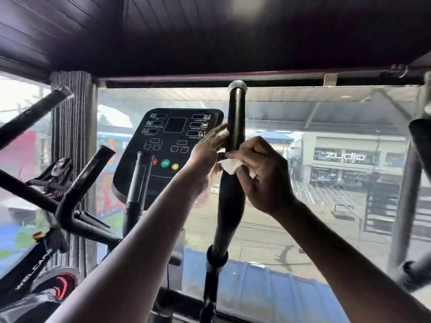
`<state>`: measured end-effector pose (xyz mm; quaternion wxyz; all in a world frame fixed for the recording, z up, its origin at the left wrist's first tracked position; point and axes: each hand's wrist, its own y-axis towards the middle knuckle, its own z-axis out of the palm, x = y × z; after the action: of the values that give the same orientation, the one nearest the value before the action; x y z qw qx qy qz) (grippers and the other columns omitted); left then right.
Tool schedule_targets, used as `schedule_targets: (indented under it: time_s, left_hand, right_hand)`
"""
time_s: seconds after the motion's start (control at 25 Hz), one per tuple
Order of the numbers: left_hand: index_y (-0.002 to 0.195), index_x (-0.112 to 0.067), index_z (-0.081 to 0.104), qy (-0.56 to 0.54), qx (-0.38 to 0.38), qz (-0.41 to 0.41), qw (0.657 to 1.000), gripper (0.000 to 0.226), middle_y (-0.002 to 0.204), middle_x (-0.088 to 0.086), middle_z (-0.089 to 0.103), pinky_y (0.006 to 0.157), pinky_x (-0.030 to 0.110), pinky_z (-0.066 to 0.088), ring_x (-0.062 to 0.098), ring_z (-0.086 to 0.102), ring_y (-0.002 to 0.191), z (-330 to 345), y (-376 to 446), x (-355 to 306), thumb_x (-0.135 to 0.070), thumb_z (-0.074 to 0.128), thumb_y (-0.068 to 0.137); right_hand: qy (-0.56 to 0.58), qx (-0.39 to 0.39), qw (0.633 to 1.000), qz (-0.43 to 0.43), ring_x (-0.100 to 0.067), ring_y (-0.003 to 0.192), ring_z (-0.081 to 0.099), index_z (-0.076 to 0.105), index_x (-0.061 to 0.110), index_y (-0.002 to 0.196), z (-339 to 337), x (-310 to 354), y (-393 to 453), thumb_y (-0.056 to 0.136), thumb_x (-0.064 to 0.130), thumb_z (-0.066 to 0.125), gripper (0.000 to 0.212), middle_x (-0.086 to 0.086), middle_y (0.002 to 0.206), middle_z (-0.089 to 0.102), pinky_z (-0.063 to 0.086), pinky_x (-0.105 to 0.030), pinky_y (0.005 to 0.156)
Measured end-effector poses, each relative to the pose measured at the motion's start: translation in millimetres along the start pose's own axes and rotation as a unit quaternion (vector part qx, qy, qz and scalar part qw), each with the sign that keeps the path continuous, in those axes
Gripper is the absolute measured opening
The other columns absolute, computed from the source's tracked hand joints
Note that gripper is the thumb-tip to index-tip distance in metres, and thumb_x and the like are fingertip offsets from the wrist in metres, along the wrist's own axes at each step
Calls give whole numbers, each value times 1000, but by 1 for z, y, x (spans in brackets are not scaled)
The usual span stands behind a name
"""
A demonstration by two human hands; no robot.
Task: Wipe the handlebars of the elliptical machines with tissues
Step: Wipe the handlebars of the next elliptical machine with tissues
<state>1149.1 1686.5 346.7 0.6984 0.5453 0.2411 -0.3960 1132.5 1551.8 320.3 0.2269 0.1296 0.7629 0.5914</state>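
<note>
Black bar: I see the handlebar point(235, 122) standing upright mid-frame, grey-capped at its top, thickening lower down to a collar near the bottom edge.
Room: dark slatted ceiling point(210, 31) overhead; a wide window point(326, 183) ahead with a street and shopfronts beyond, hazy through the glass.
Console: black panel point(172, 145) just left of the handlebar, with red, green and yellow buttons low on its face.
Left side: a bike point(46, 224) with curved black bars, near the window's left edge, beside a ribbed grey pillar point(72, 141).
Right edge: part of another machine's bar point(419, 141), blurred.
Left hand: my left hand point(207, 152) reaches up from bottom centre, its fingers curled round the handlebar's left side, gripping it.
Right hand: my right hand point(263, 176) comes from the bottom right, wrist bent, fingers pinching the tissue.
Tissue: white tissue point(229, 165), crumpled, pressed against the handlebar just below my left hand's grip, between both hands.
</note>
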Motion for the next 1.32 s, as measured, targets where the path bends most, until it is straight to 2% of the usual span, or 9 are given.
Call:
schedule_targets:
  time_s: [0.16,0.32,0.4,0.56,0.8,0.96,1.08,1.2,1.32]
  left_hand:
    - [102,-29,70,-12,46,-42,998,21,80,-6,71,66,24,47,12,62,71,-11,-36,8,-22,51,96]
    - [113,-16,65,-28,80,-7,996,22,83,-6,72,70,22,49,8,65,78,-23,-77,21,-15,49,98]
    - [110,-11,63,-39,65,-18,997,20,77,-8,69,62,16,49,2,65,70,-25,-101,31,-15,46,101]
    - [98,-22,68,83,-26,14,996,21,93,-4,71,79,27,49,12,65,89,-39,-126,61,-37,58,88]
    - [83,-16,52,-28,-31,0,999,23,70,-8,56,69,32,46,9,54,69,-29,-171,67,-34,55,96]
    - [78,-19,46,-63,-101,-36,992,17,69,0,54,66,38,43,16,51,66,-33,-150,81,-27,55,91]
    - [98,-24,51,-27,-145,-8,989,11,84,5,64,75,44,54,22,63,76,-32,-145,88,-27,55,88]
    - [111,-26,60,-9,-136,77,988,20,98,-4,63,82,35,54,14,64,91,-15,-150,82,-17,53,95]
    - [115,-20,66,87,-156,100,979,27,103,-2,60,84,26,48,10,60,96,-19,-146,107,-10,48,96]
  right_hand:
    - [-56,-1,995,81,-14,84,60,72,8,103,-4,26,0,78,2,54,31,-6,91,61,52,-27,76]
    - [-168,47,982,67,-22,74,55,72,6,97,3,79,-54,76,2,55,28,-10,82,54,47,-29,64]
    - [-195,54,978,60,-20,72,54,72,6,102,-1,86,-58,78,1,53,31,-10,82,53,47,-29,62]
    - [-208,-20,967,147,-14,74,52,71,10,99,7,89,-43,78,4,52,29,-3,86,48,43,-23,63]
    - [-147,12,968,203,7,73,47,71,6,100,22,104,-99,84,8,69,15,11,86,45,40,-8,64]
    - [-79,40,974,207,-8,75,61,63,10,122,12,108,-101,79,12,62,43,-1,95,66,51,-22,70]
    - [-14,-17,932,363,-8,87,63,55,17,126,5,95,-91,81,29,60,47,2,106,64,50,-22,72]
    - [136,45,872,468,-12,105,63,58,27,122,22,82,-91,84,47,57,43,4,113,67,50,-41,91]
    - [158,38,873,461,-17,112,61,55,37,114,34,75,-100,84,55,49,35,3,115,65,44,-53,100]
